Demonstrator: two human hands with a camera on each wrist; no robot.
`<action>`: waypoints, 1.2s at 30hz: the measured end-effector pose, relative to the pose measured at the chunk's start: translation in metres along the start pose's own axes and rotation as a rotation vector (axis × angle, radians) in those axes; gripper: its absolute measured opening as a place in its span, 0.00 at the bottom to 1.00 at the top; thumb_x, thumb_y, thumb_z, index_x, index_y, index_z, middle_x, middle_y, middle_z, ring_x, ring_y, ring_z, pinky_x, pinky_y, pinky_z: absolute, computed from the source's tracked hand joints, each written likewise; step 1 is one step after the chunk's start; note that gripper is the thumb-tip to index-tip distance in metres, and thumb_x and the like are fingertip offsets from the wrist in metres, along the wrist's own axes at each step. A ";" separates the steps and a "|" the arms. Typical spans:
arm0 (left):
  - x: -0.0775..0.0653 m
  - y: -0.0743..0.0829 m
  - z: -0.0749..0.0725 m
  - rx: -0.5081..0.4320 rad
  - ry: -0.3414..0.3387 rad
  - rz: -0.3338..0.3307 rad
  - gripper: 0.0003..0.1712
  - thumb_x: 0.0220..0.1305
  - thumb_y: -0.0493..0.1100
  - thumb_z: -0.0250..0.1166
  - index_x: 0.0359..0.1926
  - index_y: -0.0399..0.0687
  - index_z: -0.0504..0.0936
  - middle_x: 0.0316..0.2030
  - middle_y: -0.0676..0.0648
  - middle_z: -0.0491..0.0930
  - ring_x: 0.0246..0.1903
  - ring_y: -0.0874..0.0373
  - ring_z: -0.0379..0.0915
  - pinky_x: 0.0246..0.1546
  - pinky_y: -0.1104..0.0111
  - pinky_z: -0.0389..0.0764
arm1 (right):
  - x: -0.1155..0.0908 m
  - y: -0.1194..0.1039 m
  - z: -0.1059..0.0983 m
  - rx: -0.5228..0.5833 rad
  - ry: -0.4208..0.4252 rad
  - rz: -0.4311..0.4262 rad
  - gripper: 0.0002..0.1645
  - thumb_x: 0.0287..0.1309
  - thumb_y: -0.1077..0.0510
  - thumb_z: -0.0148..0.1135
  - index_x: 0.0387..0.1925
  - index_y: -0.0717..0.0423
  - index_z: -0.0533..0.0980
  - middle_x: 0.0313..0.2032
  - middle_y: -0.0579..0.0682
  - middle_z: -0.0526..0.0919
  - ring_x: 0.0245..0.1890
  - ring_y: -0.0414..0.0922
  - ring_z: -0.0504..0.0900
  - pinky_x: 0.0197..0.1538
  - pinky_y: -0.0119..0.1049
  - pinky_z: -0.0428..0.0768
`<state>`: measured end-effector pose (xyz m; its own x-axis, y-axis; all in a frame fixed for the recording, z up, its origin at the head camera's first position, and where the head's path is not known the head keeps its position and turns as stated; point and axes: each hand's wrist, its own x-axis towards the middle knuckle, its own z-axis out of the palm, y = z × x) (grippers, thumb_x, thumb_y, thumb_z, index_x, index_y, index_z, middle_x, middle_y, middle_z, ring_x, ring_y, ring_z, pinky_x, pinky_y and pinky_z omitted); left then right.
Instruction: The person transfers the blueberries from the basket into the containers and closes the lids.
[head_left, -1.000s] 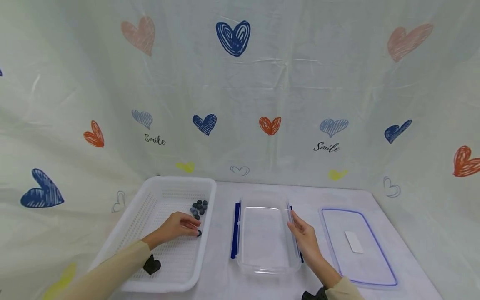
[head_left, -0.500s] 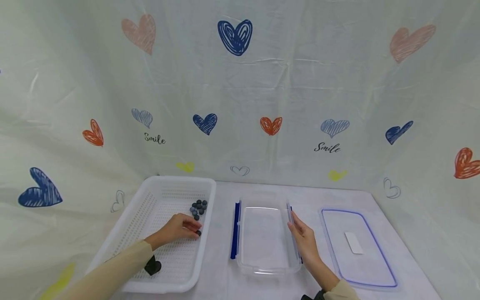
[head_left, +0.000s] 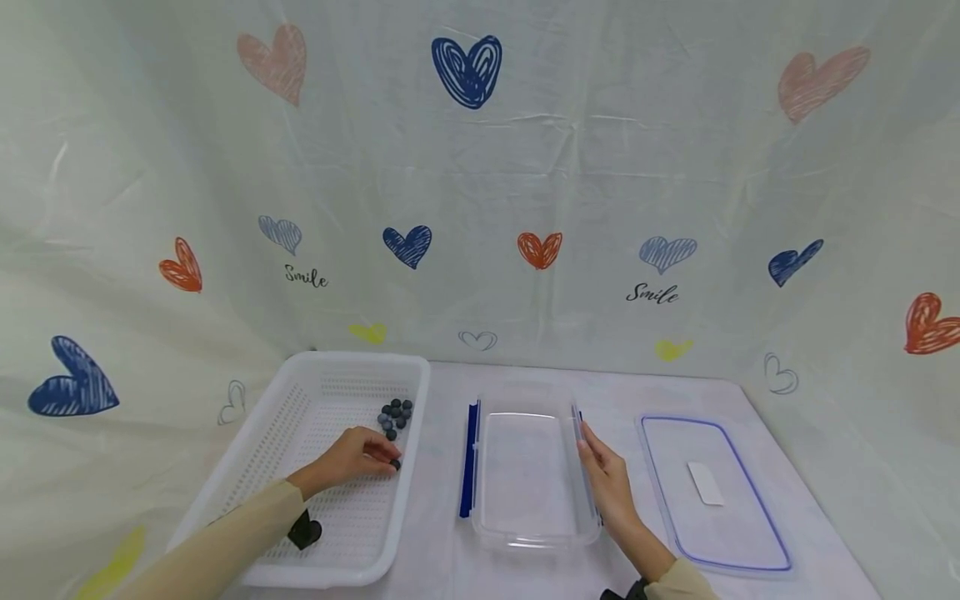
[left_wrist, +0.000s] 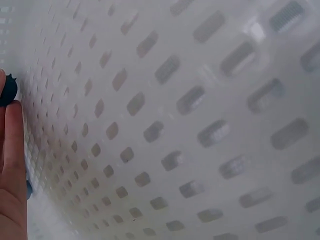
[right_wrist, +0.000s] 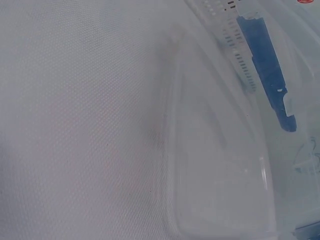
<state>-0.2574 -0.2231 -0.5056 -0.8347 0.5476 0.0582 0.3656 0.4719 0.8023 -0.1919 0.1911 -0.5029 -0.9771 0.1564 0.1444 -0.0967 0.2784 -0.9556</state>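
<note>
Between the left hand's (head_left: 348, 457) thumb and fingers: one dark berry (left_wrist: 9, 91), pinched, close to the side wall of the white basket (head_left: 360, 533).
Just beyond this hand: other berries (head_left: 396, 403), lying in the same basket.
Good pinch: soft fingertips only, since berry skin probably bruises easily.
Under the right hand (head_left: 609, 479): right wall of the clear box (head_left: 528, 475), gripped; a steady, gentle hold seems enough.
Right of that hand: blue-edged lid (head_left: 738, 500) on the desk (head_left: 442, 533); its white label (head_left: 706, 483) shows no readable writing or brand.
Beyond both hands: curtain (head_left: 480, 183), printed "Smile" twice.
</note>
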 end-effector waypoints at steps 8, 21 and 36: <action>-0.004 0.001 -0.006 0.007 0.006 0.018 0.12 0.51 0.39 0.70 0.37 0.38 0.83 0.34 0.46 0.82 0.32 0.56 0.79 0.33 0.71 0.80 | 0.000 0.000 0.000 0.004 -0.006 0.029 0.28 0.67 0.52 0.48 0.65 0.59 0.61 0.64 0.53 0.62 0.64 0.49 0.59 0.61 0.40 0.61; -0.002 0.015 -0.030 0.013 0.074 0.021 0.11 0.51 0.39 0.70 0.37 0.39 0.83 0.34 0.45 0.83 0.33 0.56 0.79 0.34 0.70 0.79 | 0.000 -0.005 -0.002 0.101 -0.031 0.095 0.27 0.68 0.54 0.47 0.65 0.57 0.61 0.66 0.52 0.59 0.67 0.49 0.54 0.65 0.45 0.55; 0.000 0.037 -0.052 -0.034 0.157 -0.032 0.16 0.52 0.43 0.70 0.39 0.37 0.82 0.34 0.45 0.82 0.33 0.54 0.78 0.32 0.70 0.78 | -0.001 -0.002 0.000 0.090 -0.034 0.055 0.27 0.70 0.54 0.43 0.66 0.58 0.58 0.66 0.52 0.57 0.67 0.48 0.53 0.64 0.40 0.55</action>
<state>-0.2649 -0.2416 -0.4448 -0.9008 0.4169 0.1218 0.3253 0.4621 0.8250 -0.1909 0.1903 -0.5014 -0.9872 0.1361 0.0833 -0.0574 0.1842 -0.9812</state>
